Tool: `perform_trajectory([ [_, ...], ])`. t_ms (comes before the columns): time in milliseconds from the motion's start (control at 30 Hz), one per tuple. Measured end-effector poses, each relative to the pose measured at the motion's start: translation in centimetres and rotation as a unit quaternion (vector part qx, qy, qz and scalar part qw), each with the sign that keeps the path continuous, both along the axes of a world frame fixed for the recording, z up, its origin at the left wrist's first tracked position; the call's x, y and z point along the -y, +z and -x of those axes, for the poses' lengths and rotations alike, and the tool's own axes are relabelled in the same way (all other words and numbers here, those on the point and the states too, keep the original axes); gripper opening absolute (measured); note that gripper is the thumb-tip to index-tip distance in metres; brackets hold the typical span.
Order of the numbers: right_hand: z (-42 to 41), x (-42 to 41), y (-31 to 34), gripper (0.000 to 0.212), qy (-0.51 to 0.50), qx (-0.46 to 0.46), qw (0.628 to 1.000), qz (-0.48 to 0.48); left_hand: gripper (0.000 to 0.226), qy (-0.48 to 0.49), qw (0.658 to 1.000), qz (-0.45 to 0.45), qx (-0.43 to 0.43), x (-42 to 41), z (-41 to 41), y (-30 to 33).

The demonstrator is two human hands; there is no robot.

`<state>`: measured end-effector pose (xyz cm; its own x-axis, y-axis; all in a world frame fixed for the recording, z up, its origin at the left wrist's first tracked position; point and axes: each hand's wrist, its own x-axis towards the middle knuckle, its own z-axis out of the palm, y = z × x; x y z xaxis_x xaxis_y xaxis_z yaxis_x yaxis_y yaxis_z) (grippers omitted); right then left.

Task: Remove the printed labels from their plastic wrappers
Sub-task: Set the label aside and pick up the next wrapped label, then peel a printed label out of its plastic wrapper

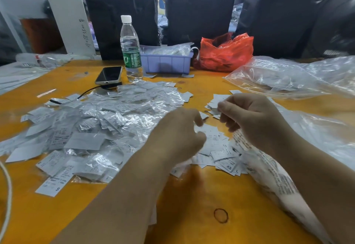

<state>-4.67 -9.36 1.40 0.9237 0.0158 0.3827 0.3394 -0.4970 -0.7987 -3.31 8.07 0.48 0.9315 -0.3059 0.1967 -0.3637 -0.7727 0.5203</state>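
Nearest, a rubber band [221, 215] is seen on the table [192, 195] between the forearms. Both hands are curled; whether the left hand [180, 134] or right hand [247, 117] pinches anything cannot be told. Wrapped labels [92, 128] are heaped left of the left hand, nearer it; loose labels [221, 153] lie beneath both hands. A bottle [130, 49] stands beyond.

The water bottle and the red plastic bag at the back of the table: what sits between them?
In the head view, a lilac plastic tray stands between the water bottle and the red bag, holding clear plastic packets.
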Motion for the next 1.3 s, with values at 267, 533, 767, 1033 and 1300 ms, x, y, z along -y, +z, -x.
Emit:
perform_trajectory([
  [267, 2.1, -0.6, 4.2, 0.032, 0.035, 0.182, 0.974, 0.128, 0.041, -0.077, 0.987, -0.140, -0.023, 1.3, -0.5, -1.5],
  [533, 4.3, 0.8, 6.4, 0.014, -0.022, -0.101, 0.858, 0.504, 0.018, -0.052, 0.987, -0.136, 0.067, 2.0, 0.3, -1.3],
  [767, 5.6, 1.6, 4.5, 0.041, -0.073, -0.259, 0.791, 0.550, 0.018, -0.043, 0.990, -0.113, 0.074, 2.1, 0.2, -1.5],
  [1033, 5.1, 1.8, 2.7, 0.028, -0.062, -0.223, 0.838, 0.493, 0.019, -0.067, 0.992, 0.109, 0.016, 2.0, 0.8, -1.0],
  [1300, 6.8, 3.5, 2.5, 0.051, -0.034, -0.278, 0.817, 0.503, 0.014, -0.096, 0.991, 0.096, 0.002, 2.4, 0.6, -1.6],
])
